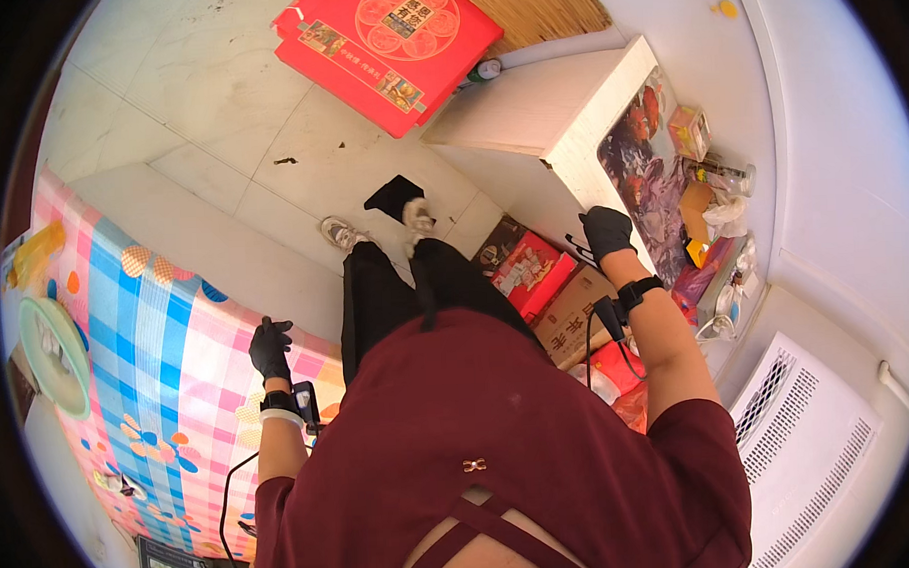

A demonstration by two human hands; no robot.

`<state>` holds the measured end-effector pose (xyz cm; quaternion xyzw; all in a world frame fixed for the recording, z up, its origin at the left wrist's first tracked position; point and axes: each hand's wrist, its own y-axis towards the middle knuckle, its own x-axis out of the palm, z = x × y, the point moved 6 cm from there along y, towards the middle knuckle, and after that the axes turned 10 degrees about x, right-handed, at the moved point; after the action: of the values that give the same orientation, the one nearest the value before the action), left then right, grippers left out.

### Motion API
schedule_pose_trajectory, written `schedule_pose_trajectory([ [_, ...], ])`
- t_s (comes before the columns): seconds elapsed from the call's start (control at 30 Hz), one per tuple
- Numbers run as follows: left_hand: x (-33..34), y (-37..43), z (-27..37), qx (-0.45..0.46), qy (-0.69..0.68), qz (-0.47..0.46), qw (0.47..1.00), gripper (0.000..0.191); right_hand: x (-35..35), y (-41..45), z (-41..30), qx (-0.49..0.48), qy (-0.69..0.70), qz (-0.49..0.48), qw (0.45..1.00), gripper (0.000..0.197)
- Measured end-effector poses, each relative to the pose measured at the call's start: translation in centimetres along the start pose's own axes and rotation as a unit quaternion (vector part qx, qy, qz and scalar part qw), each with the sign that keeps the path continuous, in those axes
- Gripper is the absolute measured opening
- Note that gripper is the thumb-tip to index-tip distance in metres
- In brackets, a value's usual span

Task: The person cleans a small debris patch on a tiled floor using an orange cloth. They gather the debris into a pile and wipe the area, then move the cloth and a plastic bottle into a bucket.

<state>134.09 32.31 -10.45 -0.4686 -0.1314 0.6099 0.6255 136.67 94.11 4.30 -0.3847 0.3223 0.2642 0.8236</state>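
Note:
My right hand (607,232), in a black glove, is closed in a fist near the front edge of a white cabinet (595,117). From under its fingers sticks out a thin black object (582,248) with narrow bars; its exact kind is hard to make out. On the other side my left hand (270,349), also in a black glove, hangs beside the edge of a checked cloth cover (179,346). Its fingers are loosely bent and apart, and no object shows in it. A black piece (395,200) lies flat on the floor by my shoes.
A large red gift box (390,50) stands on the tiled floor (217,142). Beneath my right arm are a red box (533,270) and a cardboard box (576,313). A glass jar (728,175) and a small box (689,133) stand on the cabinet. A green basin (29,351) rests on the cloth.

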Motion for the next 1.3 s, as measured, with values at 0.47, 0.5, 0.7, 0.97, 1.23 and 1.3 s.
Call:
schedule_pose_trajectory([
  [0.47, 1.9, 3.5, 4.4, 0.048, -0.050, -0.031, 0.997, 0.045, -1.1, -0.3, -0.1, 0.003, 0.015, -0.028, 1.000, 0.027],
  [0.5, 1.6, 3.5, 3.6, 0.044, -0.053, -0.024, 0.997, 0.045, -1.2, -0.3, -0.1, 0.003, 0.015, -0.026, 1.000, 0.027],
  [0.7, 0.8, 2.6, 2.3, 0.046, -0.086, 0.011, 0.995, 0.043, -0.6, -0.3, 0.2, 0.015, 0.013, -0.074, 0.997, 0.025],
  [0.97, 0.8, 1.2, 7.9, 0.122, -0.093, -0.009, 0.988, 0.041, 1.0, 0.8, 0.9, 0.008, 0.000, -0.023, 1.000, 0.020],
  [1.23, -4.0, -2.4, 7.4, 0.148, -0.086, 0.066, 0.983, 0.044, 0.0, -0.2, 1.1, 0.007, 0.047, -0.034, 0.998, 0.038],
  [1.3, -5.0, -3.0, 5.5, 0.118, -0.060, 0.081, 0.988, 0.045, 0.3, -0.1, 1.0, 0.007, 0.047, -0.034, 0.998, 0.039],
])
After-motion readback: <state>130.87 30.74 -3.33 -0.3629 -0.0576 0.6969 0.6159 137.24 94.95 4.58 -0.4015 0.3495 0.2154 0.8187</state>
